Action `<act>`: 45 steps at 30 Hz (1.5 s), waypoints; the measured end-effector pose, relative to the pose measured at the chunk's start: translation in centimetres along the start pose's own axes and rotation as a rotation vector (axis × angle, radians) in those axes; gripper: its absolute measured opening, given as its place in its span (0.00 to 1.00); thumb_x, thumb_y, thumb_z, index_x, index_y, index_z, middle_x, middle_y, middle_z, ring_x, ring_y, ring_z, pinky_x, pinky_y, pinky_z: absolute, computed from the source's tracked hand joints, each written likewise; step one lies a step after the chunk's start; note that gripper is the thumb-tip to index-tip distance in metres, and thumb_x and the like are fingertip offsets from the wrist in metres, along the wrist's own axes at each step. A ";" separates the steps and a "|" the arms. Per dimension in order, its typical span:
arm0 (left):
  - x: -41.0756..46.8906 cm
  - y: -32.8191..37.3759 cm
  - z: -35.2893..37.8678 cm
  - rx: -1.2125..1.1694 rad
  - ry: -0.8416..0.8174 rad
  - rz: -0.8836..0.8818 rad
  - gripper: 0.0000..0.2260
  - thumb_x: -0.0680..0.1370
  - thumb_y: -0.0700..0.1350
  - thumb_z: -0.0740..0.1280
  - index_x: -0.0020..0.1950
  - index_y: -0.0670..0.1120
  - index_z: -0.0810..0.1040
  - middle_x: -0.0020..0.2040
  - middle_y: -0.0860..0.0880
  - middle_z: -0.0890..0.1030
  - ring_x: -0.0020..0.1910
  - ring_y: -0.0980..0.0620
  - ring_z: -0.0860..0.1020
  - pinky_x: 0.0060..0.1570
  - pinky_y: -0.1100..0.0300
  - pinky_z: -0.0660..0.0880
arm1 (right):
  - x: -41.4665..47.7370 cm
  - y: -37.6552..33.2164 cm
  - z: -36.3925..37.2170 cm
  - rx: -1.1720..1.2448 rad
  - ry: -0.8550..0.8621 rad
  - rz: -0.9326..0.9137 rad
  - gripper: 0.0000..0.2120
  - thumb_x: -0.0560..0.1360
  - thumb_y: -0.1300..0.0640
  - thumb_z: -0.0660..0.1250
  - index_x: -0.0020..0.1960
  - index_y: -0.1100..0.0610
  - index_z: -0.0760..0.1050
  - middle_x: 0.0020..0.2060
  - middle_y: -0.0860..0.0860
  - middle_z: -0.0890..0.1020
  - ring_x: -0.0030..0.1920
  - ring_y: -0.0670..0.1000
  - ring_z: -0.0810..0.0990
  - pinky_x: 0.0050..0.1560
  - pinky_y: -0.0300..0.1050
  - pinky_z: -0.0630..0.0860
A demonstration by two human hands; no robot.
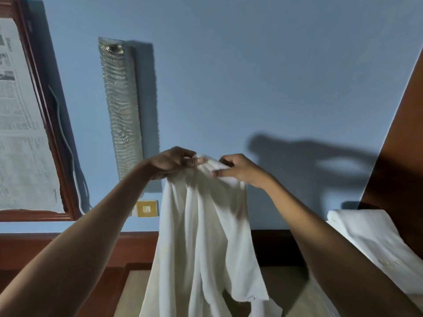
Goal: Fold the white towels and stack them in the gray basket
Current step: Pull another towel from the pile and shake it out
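Before the blue wall [251, 76], the left hand [170, 161] and right hand [238, 169] pinch the top edge of a white towel [203, 236], which hangs unfolded below them.

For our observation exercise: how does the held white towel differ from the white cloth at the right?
The held towel hangs bunched in vertical folds; the cloth at the right lies flat and smooth. The left hand and right hand pinch the towel's top; nothing touches the cloth. Both are white.
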State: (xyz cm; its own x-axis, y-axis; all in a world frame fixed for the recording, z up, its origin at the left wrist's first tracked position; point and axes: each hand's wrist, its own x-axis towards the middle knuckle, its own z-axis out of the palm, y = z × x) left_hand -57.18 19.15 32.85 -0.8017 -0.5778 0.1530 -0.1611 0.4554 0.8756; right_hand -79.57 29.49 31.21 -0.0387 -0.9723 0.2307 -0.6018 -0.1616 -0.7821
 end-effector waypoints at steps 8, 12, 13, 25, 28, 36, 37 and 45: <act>2.1 -0.8 -0.5 -0.321 0.353 0.140 0.15 0.80 0.51 0.72 0.48 0.39 0.78 0.42 0.41 0.76 0.40 0.46 0.77 0.38 0.56 0.77 | -1.9 6.3 2.5 0.169 -0.034 0.232 0.15 0.72 0.46 0.78 0.54 0.52 0.85 0.48 0.49 0.88 0.50 0.50 0.87 0.51 0.46 0.83; 2.9 -3.6 -1.5 -0.009 0.629 0.026 0.16 0.81 0.50 0.71 0.44 0.37 0.79 0.35 0.43 0.73 0.36 0.49 0.73 0.33 0.59 0.68 | -1.8 6.1 1.5 0.103 0.117 0.191 0.19 0.73 0.41 0.75 0.40 0.57 0.78 0.34 0.47 0.81 0.35 0.44 0.80 0.38 0.41 0.74; 2.8 -4.2 -1.5 0.154 0.632 -0.050 0.16 0.80 0.51 0.71 0.43 0.39 0.78 0.34 0.45 0.72 0.34 0.49 0.72 0.29 0.60 0.65 | -1.5 5.4 1.1 0.071 0.176 0.157 0.22 0.73 0.40 0.74 0.38 0.57 0.72 0.31 0.47 0.73 0.31 0.45 0.72 0.34 0.42 0.66; 2.7 -3.4 3.3 -0.026 -0.066 -0.034 0.34 0.69 0.65 0.77 0.51 0.33 0.78 0.41 0.41 0.75 0.41 0.45 0.73 0.43 0.51 0.72 | -0.6 2.0 -1.6 0.032 0.174 -0.034 0.29 0.74 0.41 0.75 0.35 0.64 0.67 0.31 0.48 0.59 0.33 0.49 0.57 0.32 0.44 0.54; 2.6 -3.6 2.6 -0.110 0.071 0.059 0.36 0.67 0.64 0.79 0.48 0.30 0.75 0.41 0.44 0.72 0.40 0.48 0.70 0.40 0.56 0.68 | -2.1 4.2 -1.8 0.070 0.092 0.043 0.23 0.72 0.39 0.75 0.34 0.55 0.72 0.31 0.46 0.62 0.33 0.46 0.61 0.35 0.44 0.55; 3.1 -5.6 2.5 -0.095 0.538 -0.090 0.16 0.79 0.52 0.73 0.42 0.40 0.79 0.34 0.44 0.72 0.31 0.49 0.70 0.25 0.65 0.65 | -6.3 9.3 -5.5 0.114 0.118 0.165 0.17 0.74 0.44 0.75 0.30 0.49 0.78 0.28 0.41 0.73 0.31 0.40 0.71 0.34 0.36 0.63; 3.3 -5.8 3.0 0.003 0.586 -0.135 0.16 0.81 0.51 0.71 0.43 0.39 0.80 0.33 0.45 0.72 0.30 0.49 0.70 0.23 0.66 0.63 | -6.4 9.4 -5.9 0.093 0.112 0.168 0.17 0.73 0.42 0.75 0.33 0.51 0.78 0.28 0.43 0.73 0.32 0.42 0.71 0.35 0.36 0.63; 4.8 -2.0 12.2 0.146 -0.201 -0.210 0.21 0.77 0.56 0.75 0.69 0.58 0.78 0.55 0.54 0.86 0.52 0.57 0.83 0.55 0.60 0.77 | -6.7 6.8 -6.0 -0.002 -0.010 0.033 0.17 0.73 0.39 0.75 0.34 0.51 0.81 0.29 0.46 0.68 0.32 0.46 0.66 0.34 0.39 0.62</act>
State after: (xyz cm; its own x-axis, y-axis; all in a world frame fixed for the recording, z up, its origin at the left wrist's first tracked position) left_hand -67.71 23.72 26.23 -0.8377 -0.5304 -0.1306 -0.4042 0.4411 0.8013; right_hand -88.21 35.96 27.79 -0.0509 -0.9787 0.1990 -0.6019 -0.1290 -0.7881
